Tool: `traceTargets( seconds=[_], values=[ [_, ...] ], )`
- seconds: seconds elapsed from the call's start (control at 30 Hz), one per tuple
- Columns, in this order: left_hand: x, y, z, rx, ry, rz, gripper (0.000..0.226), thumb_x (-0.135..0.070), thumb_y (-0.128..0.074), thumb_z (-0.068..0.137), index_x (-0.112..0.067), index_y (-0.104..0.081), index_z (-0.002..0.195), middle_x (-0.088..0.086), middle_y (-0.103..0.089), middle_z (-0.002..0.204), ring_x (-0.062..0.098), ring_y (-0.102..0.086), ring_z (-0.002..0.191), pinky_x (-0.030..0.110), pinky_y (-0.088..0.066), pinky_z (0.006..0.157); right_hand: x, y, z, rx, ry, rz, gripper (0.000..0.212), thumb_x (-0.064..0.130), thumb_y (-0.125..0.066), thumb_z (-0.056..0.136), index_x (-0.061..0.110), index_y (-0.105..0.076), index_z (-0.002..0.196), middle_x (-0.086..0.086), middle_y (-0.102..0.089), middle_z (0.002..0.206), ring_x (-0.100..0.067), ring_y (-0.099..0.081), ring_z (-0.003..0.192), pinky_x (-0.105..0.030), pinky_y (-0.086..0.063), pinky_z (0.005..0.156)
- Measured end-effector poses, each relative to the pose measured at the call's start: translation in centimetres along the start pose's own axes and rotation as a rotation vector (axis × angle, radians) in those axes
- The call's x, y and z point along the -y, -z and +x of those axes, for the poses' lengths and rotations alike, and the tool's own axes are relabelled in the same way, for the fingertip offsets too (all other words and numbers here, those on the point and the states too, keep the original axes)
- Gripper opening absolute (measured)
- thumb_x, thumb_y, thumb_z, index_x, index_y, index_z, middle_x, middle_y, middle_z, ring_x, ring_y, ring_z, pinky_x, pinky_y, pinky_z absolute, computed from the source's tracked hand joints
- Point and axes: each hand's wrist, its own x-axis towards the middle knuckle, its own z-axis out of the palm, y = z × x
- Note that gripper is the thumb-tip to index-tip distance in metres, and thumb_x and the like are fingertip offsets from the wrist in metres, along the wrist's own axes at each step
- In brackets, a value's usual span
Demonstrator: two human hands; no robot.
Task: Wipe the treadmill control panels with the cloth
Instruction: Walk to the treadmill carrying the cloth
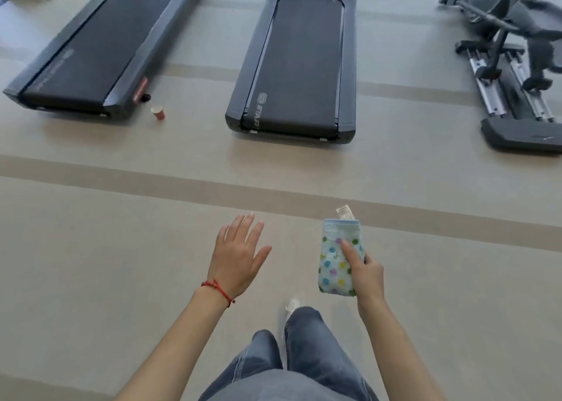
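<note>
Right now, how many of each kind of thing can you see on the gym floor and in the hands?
Treadmills: 2
Elliptical trainer: 1
Paper cup: 1
Spotted cloth: 1, held in the right hand
Total: 5

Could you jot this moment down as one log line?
right hand: holds folded dotted cloth | left hand: open, empty | treadmills: ahead, untouched | control panels: out of view

Both bare arms reach forward over the floor. The left hand [238,259] is flat, palm down, fingers [248,228] spread and empty. The right hand [365,274] is closed around a folded cloth [336,259], thumb pressed on top.
</note>
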Motion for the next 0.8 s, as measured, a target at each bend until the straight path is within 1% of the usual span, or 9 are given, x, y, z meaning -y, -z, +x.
traceTargets(
  seconds=[0.13, 0.27, 0.4, 0.57, 0.7, 0.8],
  values=[
    [1.8, -1.1, 6.3, 0.004, -0.015, -0.007, 0.067, -0.048, -0.014, 0.1, -0.004, -0.061, 0.119, 0.019, -0.056, 0.126, 0.035, -0.053, 0.117, 0.049, -0.045, 0.09, 3.0, -2.1, 4.9, -0.023, 0.008, 0.015, 0.027, 0.029, -0.067, 0.083, 0.006, -0.063, 0.096, -0.004, -0.068, 0.083, -0.018, -0.067, 0.071, -0.021, -0.052, 0.044],
    [3.3, -1.8, 14.3, 0.005, -0.017, -0.016, 0.066, -0.048, -0.013, 0.099, -0.005, -0.059, 0.122, 0.017, -0.055, 0.128, 0.033, -0.05, 0.119, 0.05, -0.043, 0.092, 7.4, -4.3, 11.5, -0.028, 0.015, 0.031, 0.029, 0.03, -0.066, 0.083, 0.006, -0.062, 0.098, -0.004, -0.068, 0.083, -0.018, -0.066, 0.071, -0.02, -0.052, 0.043],
    [4.7, -1.4, 23.4, 0.011, -0.01, 0.004, 0.067, -0.048, -0.013, 0.099, -0.004, -0.059, 0.12, 0.019, -0.056, 0.126, 0.035, -0.053, 0.117, 0.051, -0.046, 0.09, 14.1, -6.5, 18.2, -0.007, 0.029, 0.033, 0.027, 0.029, -0.066, 0.083, 0.006, -0.062, 0.096, -0.003, -0.067, 0.081, -0.017, -0.066, 0.069, -0.021, -0.052, 0.043],
    [5.8, -0.2, 33.7, -0.019, 0.009, 0.004, 0.067, -0.048, -0.014, 0.099, -0.004, -0.059, 0.122, 0.019, -0.055, 0.127, 0.035, -0.052, 0.118, 0.05, -0.045, 0.091, 22.2, -8.8, 25.1, 0.011, 0.063, 0.03, 0.027, 0.028, -0.066, 0.083, 0.005, -0.062, 0.097, -0.004, -0.068, 0.082, -0.017, -0.066, 0.069, -0.021, -0.052, 0.043],
    [7.2, -0.1, 41.5, -0.037, 0.014, 0.001, 0.066, -0.048, -0.014, 0.099, -0.004, -0.057, 0.123, 0.018, -0.055, 0.128, 0.034, -0.05, 0.119, 0.048, -0.042, 0.094, 27.1, -10.8, 30.5, 0.017, 0.065, 0.034, 0.027, 0.031, -0.065, 0.083, 0.008, -0.062, 0.096, -0.004, -0.068, 0.084, -0.017, -0.067, 0.071, -0.021, -0.052, 0.043],
    [8.8, -0.7, 47.7, -0.034, 0.001, -0.011, 0.066, -0.049, -0.015, 0.099, -0.005, -0.056, 0.124, 0.018, -0.054, 0.13, 0.034, -0.047, 0.121, 0.044, -0.032, 0.098, 30.4, -12.8, 35.3, 0.008, 0.063, 0.032, 0.029, 0.031, -0.065, 0.083, 0.007, -0.062, 0.098, -0.005, -0.068, 0.086, -0.018, -0.067, 0.074, -0.025, -0.054, 0.049]
  ],
)
